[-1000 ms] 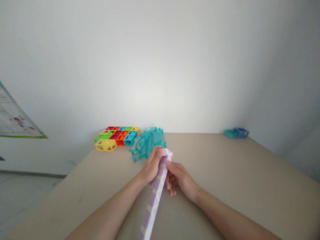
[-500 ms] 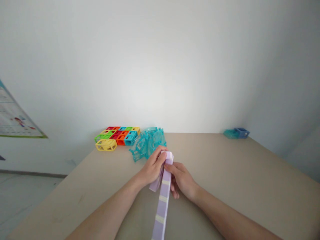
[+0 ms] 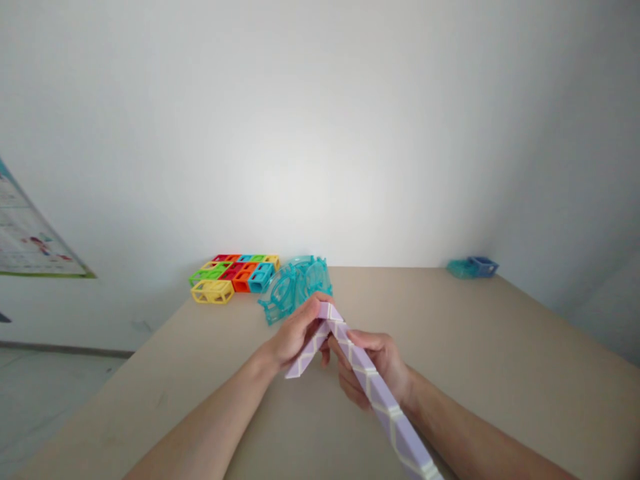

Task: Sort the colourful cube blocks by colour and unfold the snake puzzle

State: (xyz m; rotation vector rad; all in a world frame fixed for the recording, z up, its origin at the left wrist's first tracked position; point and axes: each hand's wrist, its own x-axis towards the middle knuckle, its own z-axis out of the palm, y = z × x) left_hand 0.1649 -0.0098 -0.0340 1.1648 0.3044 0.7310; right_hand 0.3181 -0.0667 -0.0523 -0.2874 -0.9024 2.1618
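Note:
A lilac and cream snake puzzle [image 3: 385, 397], made of jointed wedge segments, is held in both hands above the table. My left hand [image 3: 295, 333] is closed around its bent far end, where a short arm slants down to the left. My right hand [image 3: 383, 367] grips the long straight section just past the bend, thumb on top and fingers underneath. That long section runs toward me and to the right, out of the bottom of the view. Some fingertips are hidden behind the puzzle.
Colourful open-frame blocks [image 3: 235, 275] lie in rows at the table's back left. Beside them is a heap of translucent teal plastic pieces [image 3: 295, 283]. A blue block [image 3: 483, 267] and a teal piece [image 3: 461, 269] sit at the back right, by the wall [image 3: 320, 133].
The puzzle's long section has swung from pointing nearly straight toward me to slanting right. My right hand has shifted slightly right with it, and the short arm now spreads farther left.

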